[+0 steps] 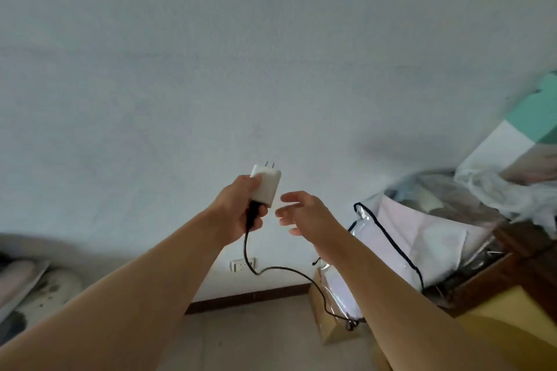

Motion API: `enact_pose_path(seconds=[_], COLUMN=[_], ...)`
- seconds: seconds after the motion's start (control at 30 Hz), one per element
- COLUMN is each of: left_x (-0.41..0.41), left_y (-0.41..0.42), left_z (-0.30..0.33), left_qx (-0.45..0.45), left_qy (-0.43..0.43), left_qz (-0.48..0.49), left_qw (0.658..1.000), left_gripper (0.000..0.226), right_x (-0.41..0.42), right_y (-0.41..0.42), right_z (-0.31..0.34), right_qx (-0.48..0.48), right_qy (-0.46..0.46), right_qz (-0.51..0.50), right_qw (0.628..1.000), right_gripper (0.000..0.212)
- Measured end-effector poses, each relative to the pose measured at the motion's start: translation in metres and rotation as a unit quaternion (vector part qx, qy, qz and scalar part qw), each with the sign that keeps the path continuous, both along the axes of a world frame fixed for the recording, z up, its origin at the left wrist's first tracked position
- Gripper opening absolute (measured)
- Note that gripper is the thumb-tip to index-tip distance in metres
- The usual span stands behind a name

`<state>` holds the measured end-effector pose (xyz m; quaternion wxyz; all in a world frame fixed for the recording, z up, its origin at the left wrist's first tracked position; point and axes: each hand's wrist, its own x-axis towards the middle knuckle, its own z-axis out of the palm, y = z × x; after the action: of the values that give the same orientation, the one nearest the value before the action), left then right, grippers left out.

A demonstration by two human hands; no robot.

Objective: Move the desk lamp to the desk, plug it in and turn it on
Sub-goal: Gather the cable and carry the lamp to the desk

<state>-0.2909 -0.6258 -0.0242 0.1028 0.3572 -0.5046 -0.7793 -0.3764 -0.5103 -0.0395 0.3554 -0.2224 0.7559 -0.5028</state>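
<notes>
The left hand [241,208] is held up in front of the pale wall [271,54], fingers curled around a white plug adapter [265,187] whose two prongs point up and away. A black cord [250,253] drops from the adapter's lower end, loops down past the wall outlet [242,264] and trails right toward a cardboard box [327,331] on the floor [256,334]. The right hand [304,214] hovers just beside the adapter, fingers spread and loose, holding nothing and not touching it. The outlet sits low, just above the dark baseboard [250,298], with bare wall around it. To the right, a clear zip bag [401,238] and piled clutter crowd the edge of a wooden table [482,277]. The lamp itself I cannot see.
</notes>
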Motion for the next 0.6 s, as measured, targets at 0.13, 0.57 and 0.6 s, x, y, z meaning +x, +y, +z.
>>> enact_pose_path(seconds=[0.13, 0.57, 0.6], left_x=[0.006, 0.069, 0.074], left_y=[0.016, 0.102, 0.105], left_z=[0.036, 0.126, 0.13], left_qx=[0.008, -0.04, -0.06], left_qy=[0.038, 0.097, 0.088], left_qz=[0.01, 0.049, 0.047], left_qw=[0.999, 0.993, 0.993], left_gripper=[0.026, 0.034, 0.035], right_x=[0.009, 0.014, 0.009], right_y=[0.031, 0.149, 0.158], right_z=[0.019, 0.063, 0.069], right_qx=[0.037, 0.157, 0.154], right_qy=[0.056, 0.324, 0.331], right_qz=[0.14, 0.239, 0.222], right_qw=[0.988, 0.902, 0.904], right_gripper=[0.055, 0.019, 0.017])
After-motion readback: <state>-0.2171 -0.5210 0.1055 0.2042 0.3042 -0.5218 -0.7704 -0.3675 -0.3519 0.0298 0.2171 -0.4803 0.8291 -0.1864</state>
